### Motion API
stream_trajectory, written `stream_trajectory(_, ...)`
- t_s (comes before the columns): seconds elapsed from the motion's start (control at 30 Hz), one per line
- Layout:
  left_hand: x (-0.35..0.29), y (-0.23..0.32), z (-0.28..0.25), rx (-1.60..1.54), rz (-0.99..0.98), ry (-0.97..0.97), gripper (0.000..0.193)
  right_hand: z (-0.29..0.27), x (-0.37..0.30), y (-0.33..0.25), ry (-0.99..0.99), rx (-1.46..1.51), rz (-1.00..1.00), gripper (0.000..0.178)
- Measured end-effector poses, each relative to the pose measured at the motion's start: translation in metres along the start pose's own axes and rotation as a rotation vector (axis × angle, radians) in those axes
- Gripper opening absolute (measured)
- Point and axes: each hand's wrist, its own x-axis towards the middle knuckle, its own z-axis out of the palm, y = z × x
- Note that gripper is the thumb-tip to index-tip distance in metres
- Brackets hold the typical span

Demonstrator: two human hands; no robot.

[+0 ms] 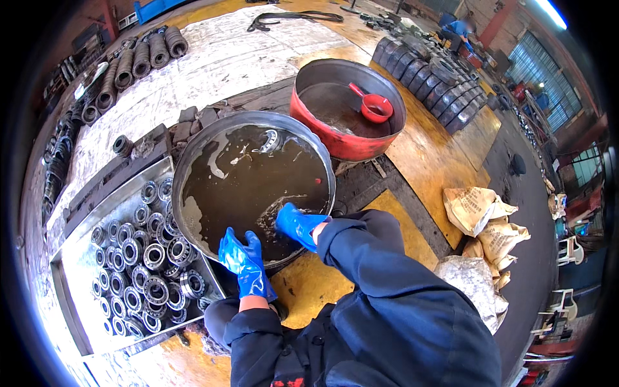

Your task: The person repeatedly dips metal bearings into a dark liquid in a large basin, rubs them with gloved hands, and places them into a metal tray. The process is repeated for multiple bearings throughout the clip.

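Observation:
A round metal tub (186,169) of murky brown liquid stands in front of me. My right hand (296,224), in a blue rubber glove, dips into the liquid near the tub's right side; ripples surround its fingertips, which are hidden. At the near left rim, my gloved left hand (244,259) is raised with fingers apart and nothing visible in it. Pale foam floats on the liquid, and a shiny curved metal piece (268,141) shows near the far side. Left of the tub, a metal tray (68,303) holds many roller bearings (155,257).
Behind the tub to the right stands a red drum (335,145) with a red dipper (376,108) in it. Crumpled paper sacks (477,209) lie to the right. Stacked dark rings (432,77) and bearing rolls (158,50) sit farther off. A person in blue (456,29) works far back.

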Motion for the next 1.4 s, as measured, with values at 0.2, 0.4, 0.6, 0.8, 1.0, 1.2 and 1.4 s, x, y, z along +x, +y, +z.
stream_trajectory(0.2,-0.001,-0.003,-0.004,-0.003,-0.012,-0.004,0.058,0.018,-0.036,0.011,0.118,0.767,0.374,0.026)
stream_trajectory(0.4,0.0,-0.001,-0.005,0.002,-0.017,0.018,0.058,-0.032,-0.009,0.003,-0.106,0.045,-0.135,0.026)
stream_trajectory(0.6,0.004,-0.031,-0.001,0.005,0.075,0.131,0.057,-0.062,-0.073,0.003,0.068,0.337,0.191,0.021)
stream_trajectory(0.8,0.003,-0.006,0.003,0.001,0.111,0.179,0.056,0.008,-0.04,0.017,0.378,0.313,0.051,0.022)
stream_trajectory(1.0,0.002,-0.019,0.004,-0.012,0.117,0.297,0.049,-0.018,-0.021,0.008,-0.003,0.442,0.04,0.029)
stream_trajectory(1.2,0.002,-0.016,0.011,-0.027,0.131,0.389,0.048,-0.011,-0.06,0.025,0.144,0.776,0.238,0.042)
stream_trajectory(1.4,0.0,-0.011,0.018,-0.062,0.044,0.262,0.059,-0.006,-0.013,0.014,0.0,-0.195,-0.223,0.03)
